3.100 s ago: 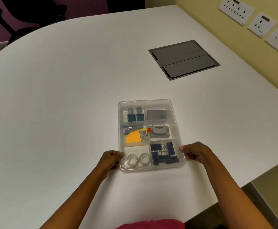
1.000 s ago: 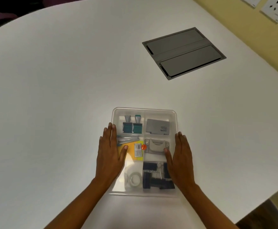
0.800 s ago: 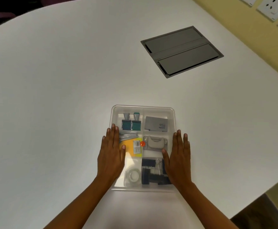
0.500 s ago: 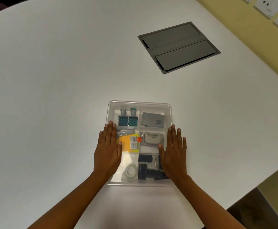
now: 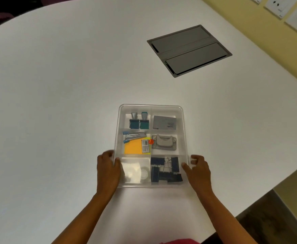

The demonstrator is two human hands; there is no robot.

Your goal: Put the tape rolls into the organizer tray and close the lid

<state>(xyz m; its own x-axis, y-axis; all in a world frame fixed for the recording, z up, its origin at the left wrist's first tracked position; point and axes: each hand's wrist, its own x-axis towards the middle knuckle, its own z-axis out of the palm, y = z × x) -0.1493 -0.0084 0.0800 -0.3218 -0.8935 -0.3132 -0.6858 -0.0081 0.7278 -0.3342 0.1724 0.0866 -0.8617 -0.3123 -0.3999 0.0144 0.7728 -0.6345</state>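
The clear organizer tray (image 5: 184, 131) sits on the white table with its transparent lid (image 5: 149, 108) lying flat over it. One clear tape roll (image 5: 144, 173) shows in the near-left compartment; glare on the lid hides whatever lies beside it. My left hand (image 5: 107, 170) clasps the tray's near-left edge, thumb on top of the lid. On the near-right edge sits my right hand (image 5: 199, 170), its fingers curled at the side and the thumb against the rim.
Other compartments hold two stamps (image 5: 139, 121), a grey card box (image 5: 164, 122), a staple remover with orange sticky notes (image 5: 133, 147), a grey punch (image 5: 164, 142) and black binder clips (image 5: 166, 170). A grey cable hatch (image 5: 189, 50) is set into the table far right. Table edge runs near right.
Both hands lay flat on top of the lid; they have slid outward and back to the tray's near side edges, uncovering the middle compartments.
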